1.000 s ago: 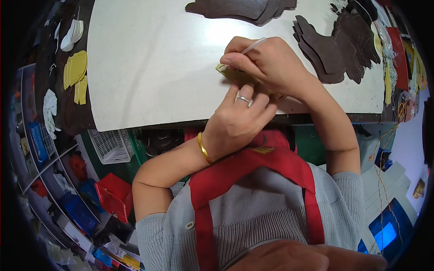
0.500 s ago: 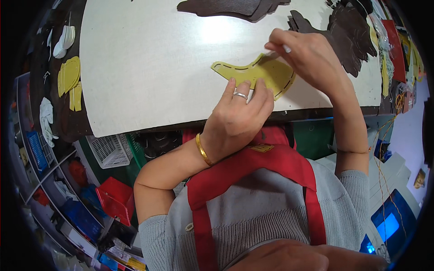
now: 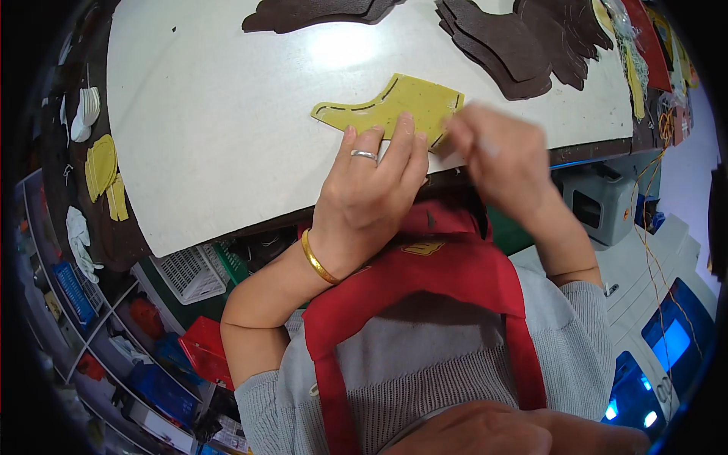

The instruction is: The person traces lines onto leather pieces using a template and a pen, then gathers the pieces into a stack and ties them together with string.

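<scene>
A yellow curved template point(image 3: 413, 98) with dark slots along its edges lies flat on the white work board point(image 3: 220, 136). My left hand point(image 3: 371, 178) presses on its near edge with the fingers stretched out, a ring on one of them. At the template's right end is my right hand point(image 3: 500, 148), smeared by motion. Its fingers are closed round a slim pen-like tool point(image 3: 489, 145), of which only a pale end shows. The tool's tip is hidden behind the fingers. Whether a leather piece lies under the template, I cannot tell.
Dark brown leather pieces point(image 3: 493, 45) are stacked at the back right, with another leather stack point(image 3: 318, 14) at the far edge. On the left lie yellow templates point(image 3: 101, 167), white oval pieces point(image 3: 86, 114) and a white glove point(image 3: 80, 239). Grey machine housing point(image 3: 607, 201) stands at right.
My right hand has moved from the template's far edge down to its near right end. The template lies turned slightly, with my left hand still on it. The whole view has shifted.
</scene>
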A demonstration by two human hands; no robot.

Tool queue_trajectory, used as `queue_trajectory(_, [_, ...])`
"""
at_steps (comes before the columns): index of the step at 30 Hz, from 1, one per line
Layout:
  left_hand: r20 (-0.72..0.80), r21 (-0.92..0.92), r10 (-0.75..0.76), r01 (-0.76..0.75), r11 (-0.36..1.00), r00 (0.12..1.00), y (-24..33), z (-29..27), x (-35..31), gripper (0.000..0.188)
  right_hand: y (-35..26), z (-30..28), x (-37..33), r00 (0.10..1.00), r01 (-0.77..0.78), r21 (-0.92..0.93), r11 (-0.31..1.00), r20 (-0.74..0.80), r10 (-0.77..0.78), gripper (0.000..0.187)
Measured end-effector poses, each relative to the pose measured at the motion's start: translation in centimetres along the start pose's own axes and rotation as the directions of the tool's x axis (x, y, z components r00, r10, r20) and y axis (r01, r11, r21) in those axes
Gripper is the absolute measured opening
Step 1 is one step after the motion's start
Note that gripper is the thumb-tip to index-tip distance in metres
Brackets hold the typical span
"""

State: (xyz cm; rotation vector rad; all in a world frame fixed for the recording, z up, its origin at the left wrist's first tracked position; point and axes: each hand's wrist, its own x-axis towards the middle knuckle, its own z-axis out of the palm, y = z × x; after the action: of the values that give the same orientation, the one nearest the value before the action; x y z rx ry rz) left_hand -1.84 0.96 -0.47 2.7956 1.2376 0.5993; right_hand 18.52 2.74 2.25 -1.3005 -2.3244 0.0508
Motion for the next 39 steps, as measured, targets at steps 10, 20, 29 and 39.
queue_trajectory(10, [0.025,0.109,0.021,-0.023,0.994,0.999,-0.3,-1.0,1.5,0.029,1.7,-0.2,5.1,0.802,-0.442,-0.059,0.895,0.422,0.424,0.03])
queue_trajectory(20, [-0.263,0.032,-0.108,0.121,0.992,0.959,-9.8,0.2,6.8,0.048,10.3,-4.0,1.7,0.798,-0.594,0.467,0.655,0.237,0.554,0.022])
queue_trajectory(29, [0.013,-0.069,-0.085,0.086,0.994,0.996,-2.2,-1.1,-0.5,0.044,11.0,-4.6,0.9,0.739,-0.432,0.68,0.593,-0.111,0.665,0.018])
queue_trajectory(39, [-0.037,-0.212,-0.212,0.199,0.957,0.977,-0.2,-0.6,-2.8,0.064,3.1,2.5,3.8,0.91,-0.403,0.495,0.769,0.31,0.277,0.025])
